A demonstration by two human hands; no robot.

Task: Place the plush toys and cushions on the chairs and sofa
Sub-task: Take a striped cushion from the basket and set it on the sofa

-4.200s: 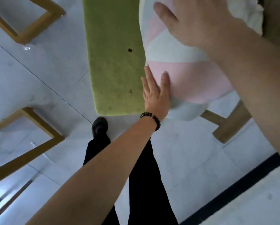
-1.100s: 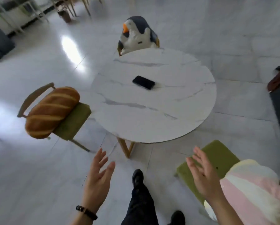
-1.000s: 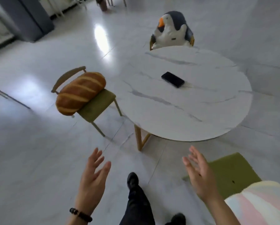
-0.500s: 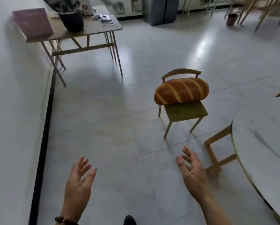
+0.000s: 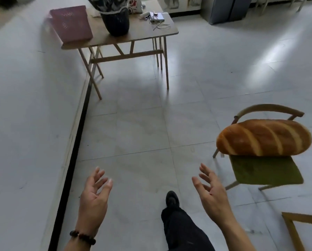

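A bread-shaped cushion (image 5: 263,139) lies across a wooden chair with a green seat (image 5: 265,173) at the right. My left hand (image 5: 95,200), with a dark bead bracelet on the wrist, is held out low in front of me, palm turned inward, fingers relaxed and holding nothing. My right hand (image 5: 212,192) is raised the same way, just left of the chair's seat and apart from it, also holding nothing. No other plush toy or cushion shows in this view.
A folding wooden table (image 5: 126,37) stands ahead with a maroon box (image 5: 71,23), a dark vase (image 5: 117,22) and small cables on it. A white wall with black baseboard (image 5: 73,147) runs along the left. A wooden table leg (image 5: 294,230) pokes in bottom right. My leg and black shoe (image 5: 172,198) are below.
My view has swung left, away from the round table, penguin and pink plush; the bread cushion's chair has slid to the right edge. Both hands stay raised and hold nothing.
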